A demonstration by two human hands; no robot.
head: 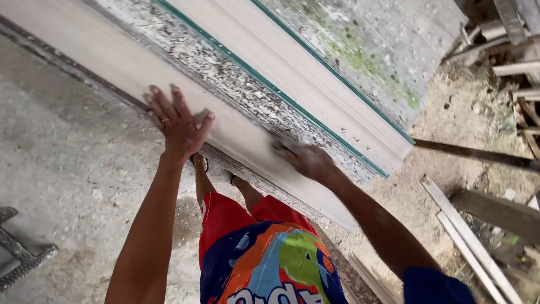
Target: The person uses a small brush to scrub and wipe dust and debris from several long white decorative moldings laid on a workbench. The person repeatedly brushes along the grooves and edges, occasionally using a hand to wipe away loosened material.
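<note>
Head view. A long pale moulded board [315,84] stood on edge and ran across the frame from the upper left to the right of centre, its lower edge meeting the concrete floor [62,186]. A thin green strip [337,83] ran along its length, and a rough speckled band [236,81] lay between two smooth cream faces.

The left hand [179,125] lay flat against the lower smooth face of the board, fingers spread and palm pressed to the surface, gripping nothing. A ring [165,119] showed on one finger.

The right hand [306,160] was set against the same board further to the right, near the speckled band. It was blurred, the fingers curled down onto the surface; whether it held anything under the palm could not be told.

The person's legs and feet showed between the two arms, close against the foot of the board, with red and multicoloured shorts [270,259] below them in the frame.

Behind the board, a grey slab with green staining [371,50] filled the upper right. Loose wooden strips [467,236] lay on sandy ground at the lower right, and more stacked timber [523,84] stood at the far right edge. A grey metal bracket [19,253] lay on the floor at the lower left, well apart from both hands.
</note>
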